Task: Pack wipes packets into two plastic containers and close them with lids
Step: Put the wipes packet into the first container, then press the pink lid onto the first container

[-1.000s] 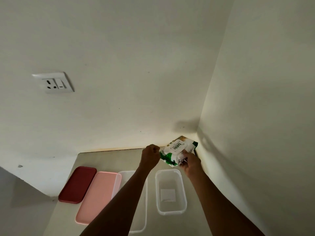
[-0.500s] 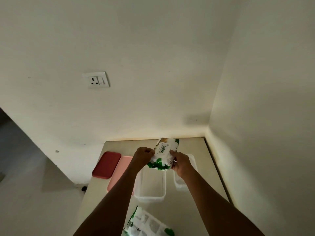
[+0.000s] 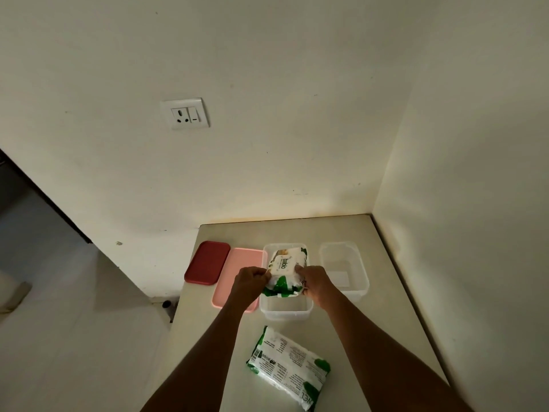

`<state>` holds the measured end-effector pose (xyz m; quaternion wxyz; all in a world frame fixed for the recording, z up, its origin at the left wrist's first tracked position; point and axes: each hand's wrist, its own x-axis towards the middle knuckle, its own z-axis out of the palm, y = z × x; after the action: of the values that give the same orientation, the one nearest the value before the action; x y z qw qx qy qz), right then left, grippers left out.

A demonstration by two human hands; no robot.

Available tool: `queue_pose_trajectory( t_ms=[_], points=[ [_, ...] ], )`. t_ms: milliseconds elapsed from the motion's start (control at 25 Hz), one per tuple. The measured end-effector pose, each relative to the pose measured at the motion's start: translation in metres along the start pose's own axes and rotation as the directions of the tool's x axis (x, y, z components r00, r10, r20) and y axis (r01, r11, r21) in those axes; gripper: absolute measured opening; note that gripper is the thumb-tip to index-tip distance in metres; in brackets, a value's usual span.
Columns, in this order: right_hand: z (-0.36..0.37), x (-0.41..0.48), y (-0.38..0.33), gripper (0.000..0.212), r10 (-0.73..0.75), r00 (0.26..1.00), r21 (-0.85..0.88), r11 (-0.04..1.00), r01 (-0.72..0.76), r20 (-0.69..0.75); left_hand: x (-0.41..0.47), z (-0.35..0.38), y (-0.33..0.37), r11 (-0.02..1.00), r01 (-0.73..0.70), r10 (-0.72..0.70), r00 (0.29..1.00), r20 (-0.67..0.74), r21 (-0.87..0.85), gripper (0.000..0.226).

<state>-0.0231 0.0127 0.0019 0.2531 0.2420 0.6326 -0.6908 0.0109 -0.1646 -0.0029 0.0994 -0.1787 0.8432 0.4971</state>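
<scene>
I am watching both hands, left hand point(image 3: 251, 282) and right hand point(image 3: 315, 282), clamping a wipes packet point(image 3: 285, 270) by its near end, its long axis running away over the left container point(image 3: 285, 310). The right container point(image 3: 344, 270) is standing beside it, two lids point(image 3: 221, 267) left, a spare packet point(image 3: 288, 365) lying nearer on the table point(image 3: 395, 307).

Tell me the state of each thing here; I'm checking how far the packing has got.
Left container: open, packet going in.
Right container: open, no packet inside.
Held packet: gripped by left hand and right hand, partly in the left container.
Second packet: lying on the table, unpacked.
Red lid: off, flat.
Pink lid: off, flat.
</scene>
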Motion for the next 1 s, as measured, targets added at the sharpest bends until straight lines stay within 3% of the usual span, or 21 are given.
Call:
queue_pose_trajectory(
  t_ms=[120, 240, 320, 440, 520, 640, 720, 800, 880, 1000],
  points=[
    [0.004, -0.001, -0.004, 0.041, -0.170, 0.980, -0.400, 0.909, 0.115, -0.106, 0.000, -0.008, -0.004, 0.988, -0.029, 0.034, 0.999, -0.029, 0.154, 0.020],
    [0.010, -0.001, -0.006, 0.037, -0.241, 0.968, -0.593, 0.791, 0.151, -0.075, -0.002, -0.016, -0.004, 0.984, -0.036, 0.038, 0.999, -0.010, 0.175, 0.022],
    [0.018, -0.004, -0.007, 0.033, -0.258, 0.965, -0.637, 0.752, 0.170, -0.047, -0.002, -0.023, -0.003, 0.983, -0.056, 0.055, 0.998, 0.009, 0.173, 0.021],
    [0.035, -0.007, 0.001, 0.025, -0.246, 0.961, -0.715, 0.650, 0.259, 0.126, -0.002, -0.037, -0.009, 0.987, -0.034, 0.038, 0.999, -0.021, 0.157, 0.030],
    [0.052, -0.008, 0.011, 0.019, -0.261, 0.961, -0.576, 0.773, 0.266, 0.092, 0.000, -0.046, -0.021, 0.988, -0.014, 0.019, 0.999, -0.033, 0.157, 0.034],
    [0.079, -0.009, 0.025, 0.029, -0.413, 0.907, -0.651, 0.667, 0.362, 0.082, 0.003, -0.059, -0.041, 0.989, 0.040, -0.034, 0.999, -0.042, 0.141, 0.027],
    [0.098, -0.014, 0.035, 0.025, -0.383, 0.911, -0.663, 0.643, 0.383, 0.155, 0.005, -0.066, -0.056, 0.982, 0.074, -0.070, 0.997, -0.025, 0.175, 0.015],
    [0.116, -0.013, 0.044, 0.025, -0.335, 0.924, -0.664, 0.651, 0.368, 0.183, 0.009, -0.075, -0.071, 0.976, 0.130, -0.128, 0.992, -0.023, 0.176, 0.018],
    [0.129, -0.009, 0.054, 0.042, -0.220, 0.962, -0.717, 0.644, 0.268, 0.162, 0.012, -0.084, -0.085, 0.970, 0.168, -0.165, 0.986, -0.035, 0.174, 0.014],
    [0.145, -0.001, 0.063, 0.057, -0.059, 0.992, -0.723, 0.681, 0.119, 0.108, 0.019, -0.095, -0.100, 0.958, 0.209, -0.206, 0.978, -0.036, 0.198, 0.043]
  ],
)
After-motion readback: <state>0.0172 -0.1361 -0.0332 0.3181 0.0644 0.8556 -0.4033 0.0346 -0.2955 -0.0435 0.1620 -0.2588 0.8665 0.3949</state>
